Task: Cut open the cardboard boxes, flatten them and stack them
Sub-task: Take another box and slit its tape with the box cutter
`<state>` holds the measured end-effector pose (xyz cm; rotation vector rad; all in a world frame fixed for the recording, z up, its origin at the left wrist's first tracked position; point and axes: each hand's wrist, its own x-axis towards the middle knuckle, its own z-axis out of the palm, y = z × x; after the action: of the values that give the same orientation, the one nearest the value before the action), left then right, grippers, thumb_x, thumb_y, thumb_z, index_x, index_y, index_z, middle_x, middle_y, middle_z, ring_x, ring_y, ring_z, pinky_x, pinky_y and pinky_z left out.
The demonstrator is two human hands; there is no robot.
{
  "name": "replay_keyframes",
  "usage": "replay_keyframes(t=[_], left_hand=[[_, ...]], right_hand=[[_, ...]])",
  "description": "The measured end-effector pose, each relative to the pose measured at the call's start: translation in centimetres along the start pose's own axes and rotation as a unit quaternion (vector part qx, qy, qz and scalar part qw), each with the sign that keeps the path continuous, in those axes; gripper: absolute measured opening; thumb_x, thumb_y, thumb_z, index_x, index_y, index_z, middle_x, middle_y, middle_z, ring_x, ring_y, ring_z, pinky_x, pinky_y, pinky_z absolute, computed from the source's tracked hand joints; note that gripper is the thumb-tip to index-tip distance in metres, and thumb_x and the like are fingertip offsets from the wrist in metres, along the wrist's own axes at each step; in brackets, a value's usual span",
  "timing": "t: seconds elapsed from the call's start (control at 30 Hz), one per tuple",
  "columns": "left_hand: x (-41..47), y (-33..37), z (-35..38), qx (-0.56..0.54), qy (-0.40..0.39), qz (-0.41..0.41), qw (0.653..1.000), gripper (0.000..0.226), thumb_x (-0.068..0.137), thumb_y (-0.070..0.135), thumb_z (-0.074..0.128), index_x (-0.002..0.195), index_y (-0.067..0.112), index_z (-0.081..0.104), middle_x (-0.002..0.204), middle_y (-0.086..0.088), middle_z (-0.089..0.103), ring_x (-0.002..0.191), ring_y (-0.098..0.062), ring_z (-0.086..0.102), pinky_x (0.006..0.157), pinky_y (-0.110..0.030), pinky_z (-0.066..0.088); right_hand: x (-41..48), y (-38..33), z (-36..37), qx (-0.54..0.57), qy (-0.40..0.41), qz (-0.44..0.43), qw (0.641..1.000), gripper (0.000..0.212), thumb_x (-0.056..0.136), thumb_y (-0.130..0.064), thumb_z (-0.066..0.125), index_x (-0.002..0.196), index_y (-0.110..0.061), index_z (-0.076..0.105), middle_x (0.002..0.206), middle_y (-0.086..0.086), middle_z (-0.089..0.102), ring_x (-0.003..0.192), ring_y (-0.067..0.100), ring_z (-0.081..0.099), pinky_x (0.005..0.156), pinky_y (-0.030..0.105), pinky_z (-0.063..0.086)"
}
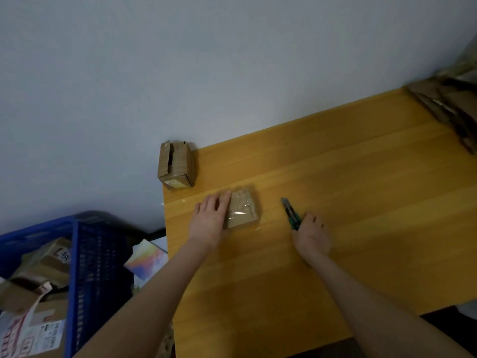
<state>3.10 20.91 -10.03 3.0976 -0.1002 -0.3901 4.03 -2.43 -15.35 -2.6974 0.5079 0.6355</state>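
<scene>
Head cam: L hand (pixel 210 218) is pressing flat-fingered on small box (pixel 244 208) near table's (pixel 361 192) left edge. R hand (pixel 313 235) is clenching knife (pixel 291 213) just right. 2nd box (pixel 176 165) is overhanging far-left corner; stack (pixel 449 109) far right, wide tabletop btwn.

Single view, head-worn and wide-angle. The camera looks forward and steeply down from above the near side of a wooden table (pixel 361 177). The frame is rolled, so the table's far edge climbs from the centre to the upper right. A pale wall (pixel 180 60) fills the upper half, faced almost head-on. Both forearms enter from the bottom edge. The left hand (pixel 209 218) and right hand (pixel 311 235) sit just below frame centre, near the lens. A blue basket (pixel 85 267) occupies the lower left, beside the table. A stack of flattened cardboard (pixel 449 109) lies blurred at the upper right edge.
</scene>
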Motion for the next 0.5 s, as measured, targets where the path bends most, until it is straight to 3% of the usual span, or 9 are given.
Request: replay_keyframes(t=[0.17, 0.33, 0.4, 0.5], left_hand=[[0.5, 0.4, -0.3, -0.06, -0.035, -0.007, 0.998, 0.097, 0.084, 0.046, 0.066, 0.155, 0.025, 0.002, 0.16, -0.01, 0.009, 0.148, -0.029, 0.007, 0.121, -0.043, 0.009], [0.7, 1.1, -1.3, -0.082, -0.026, -0.023, 0.996, 0.096, 0.078, 0.038, 0.076, 0.152, 0.024, 0.016, 0.149, -0.006, 0.028, 0.139, -0.028, 0.026, 0.117, -0.041, 0.024], [0.9, 1.2, -1.6, -0.098, -0.039, -0.036, 0.994, 0.099, 0.074, 0.035, 0.08, 0.151, 0.025, 0.019, 0.148, -0.004, 0.03, 0.138, -0.026, 0.028, 0.114, -0.039, 0.029], [1.3, 1.0, -2.0, -0.124, -0.06, -0.051, 0.989, 0.101, 0.071, 0.03, 0.083, 0.151, 0.025, 0.021, 0.148, -0.003, 0.031, 0.137, -0.025, 0.029, 0.113, -0.039, 0.031]], right_hand=[[-0.1, -1.0, -1.0, 0.061, -0.062, -0.012, 0.996, 0.038, 0.096, -0.034, 0.053, 0.126, -0.014, 0.045, 0.117, 0.008, 0.053, 0.097, 0.025, 0.058, 0.068, 0.034, 0.05], [-1.5, -2.5, -2.4, 0.283, -0.11, -0.085, 0.949, 0.036, 0.098, -0.023, 0.05, 0.131, -0.011, 0.047, 0.102, 0.003, 0.054, 0.09, 0.021, 0.054, 0.073, 0.033, 0.045], [-2.2, -2.7, -3.1, 0.275, -0.119, -0.127, 0.946, 0.04, 0.1, -0.025, 0.046, 0.139, -0.015, 0.042, 0.104, 0.003, 0.055, 0.086, 0.018, 0.053, 0.068, 0.028, 0.042], [-2.7, -2.2, -3.9, 0.17, -0.104, -0.161, 0.967, 0.046, 0.101, -0.025, 0.044, 0.146, -0.022, 0.032, 0.116, 0.006, 0.059, 0.082, 0.018, 0.054, 0.062, 0.028, 0.04]])
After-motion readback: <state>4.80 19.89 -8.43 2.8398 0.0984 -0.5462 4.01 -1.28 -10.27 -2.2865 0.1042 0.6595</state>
